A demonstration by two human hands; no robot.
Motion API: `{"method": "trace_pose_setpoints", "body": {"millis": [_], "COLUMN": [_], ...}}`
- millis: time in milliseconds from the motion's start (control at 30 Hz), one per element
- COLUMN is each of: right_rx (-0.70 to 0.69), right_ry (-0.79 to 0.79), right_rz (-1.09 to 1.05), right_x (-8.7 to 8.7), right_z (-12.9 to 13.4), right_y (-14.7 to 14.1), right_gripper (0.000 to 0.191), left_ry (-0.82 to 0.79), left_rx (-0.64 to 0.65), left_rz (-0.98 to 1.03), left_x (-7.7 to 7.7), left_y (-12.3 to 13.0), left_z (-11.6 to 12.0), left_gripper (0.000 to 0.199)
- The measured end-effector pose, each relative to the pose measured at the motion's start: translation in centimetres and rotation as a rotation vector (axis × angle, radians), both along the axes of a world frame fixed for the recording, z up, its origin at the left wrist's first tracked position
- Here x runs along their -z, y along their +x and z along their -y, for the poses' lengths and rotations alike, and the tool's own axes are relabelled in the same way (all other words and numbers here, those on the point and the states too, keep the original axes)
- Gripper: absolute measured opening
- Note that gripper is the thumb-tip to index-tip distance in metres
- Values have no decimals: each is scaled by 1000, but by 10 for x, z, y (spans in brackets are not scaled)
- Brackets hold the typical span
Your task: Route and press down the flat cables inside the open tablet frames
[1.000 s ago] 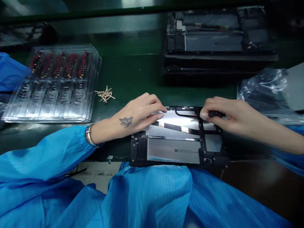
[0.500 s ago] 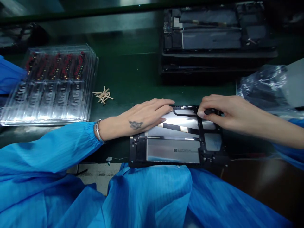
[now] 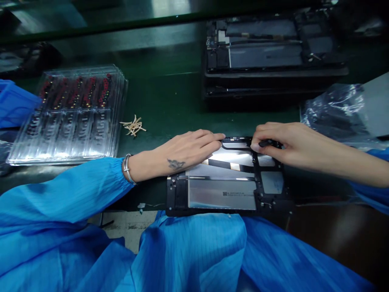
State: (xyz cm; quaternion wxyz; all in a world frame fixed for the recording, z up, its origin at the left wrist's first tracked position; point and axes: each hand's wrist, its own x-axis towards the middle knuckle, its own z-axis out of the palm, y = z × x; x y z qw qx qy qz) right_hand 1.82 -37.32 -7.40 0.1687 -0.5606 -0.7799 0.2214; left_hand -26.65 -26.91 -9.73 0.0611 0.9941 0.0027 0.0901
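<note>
Dark green desk, dim light, blue smock sleeves along the near edge. Open tablet frame lies flat at the desk's near edge, centre-right, inner side up: silver battery panel, black frame, dark flex strip crossing diagonally over a bright reflective patch. Left hand lies flat, palm down, on the frame's far-left corner, fingers straight and together, nothing in its grip; small tattoo on the back of the hand, silver bangle at the wrist. Right hand is at the frame's far-right corner, fingers curled with a narrow pinch grip on a small black part sitting against the frame's far edge.

Far left: stack of clear blister trays with rows of red and dark small parts. Just right of it, a little pile of tan strips loose on the desk. Far right of centre: stack of more open tablet frames. Right edge: crumpled clear plastic bag, near the right forearm.
</note>
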Motion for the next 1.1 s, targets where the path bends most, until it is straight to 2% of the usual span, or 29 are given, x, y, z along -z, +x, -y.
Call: {"method": "trace_pose_setpoints", "body": {"millis": [300, 500, 633, 833, 1100], "right_rx": [40, 93, 111, 89, 64], "right_ry": [-39, -93, -73, -28, -58], "right_rz": [-45, -91, -18, 91, 118], "right_x": [-3, -7, -8, -8, -9], "right_z": [0, 4, 5, 3, 3], "right_y": [0, 2, 0, -5, -5], "right_gripper": [30, 33, 31, 25, 25], "left_ry": [172, 129, 94, 218, 274], "left_rx": [76, 88, 100, 115, 125], "left_rz": [-9, 76, 72, 41, 54], "left_x": [-8, -5, -3, -7, -7], "left_y": [6, 2, 0, 0, 0], "left_z": [-4, -7, -11, -10, -9], "left_gripper": [31, 38, 40, 42, 43]}}
